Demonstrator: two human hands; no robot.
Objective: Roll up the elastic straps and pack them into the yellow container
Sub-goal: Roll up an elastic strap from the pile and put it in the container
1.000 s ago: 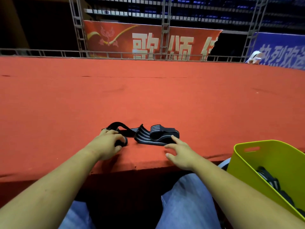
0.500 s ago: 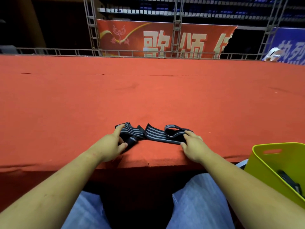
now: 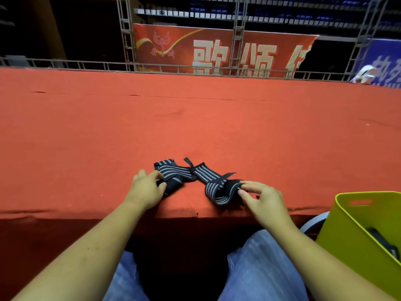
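Grey-striped black elastic strap (image 3: pixel 208 177) laid near the front edge of the red carpeted platform (image 3: pixel 195 127), long axis left to right, folded left end pinched by left hand (image 3: pixel 147 190), curled right end pinched by right hand (image 3: pixel 267 200), yellow container (image 3: pixel 347 257) at lower right.

I see a wide red carpet (image 3: pixel 217 131) ending at a low metal railing (image 3: pixel 173 69), with a torn red banner (image 3: pixel 217 51) and a blue banner (image 3: pixel 382 59) behind it.

Forearms extended forward; left hand (image 3: pixel 147 190) at 7 o'clock, right hand (image 3: pixel 265 202) at 5 o'clock, each pinching an end of the elastic strap (image 3: pixel 209 177).
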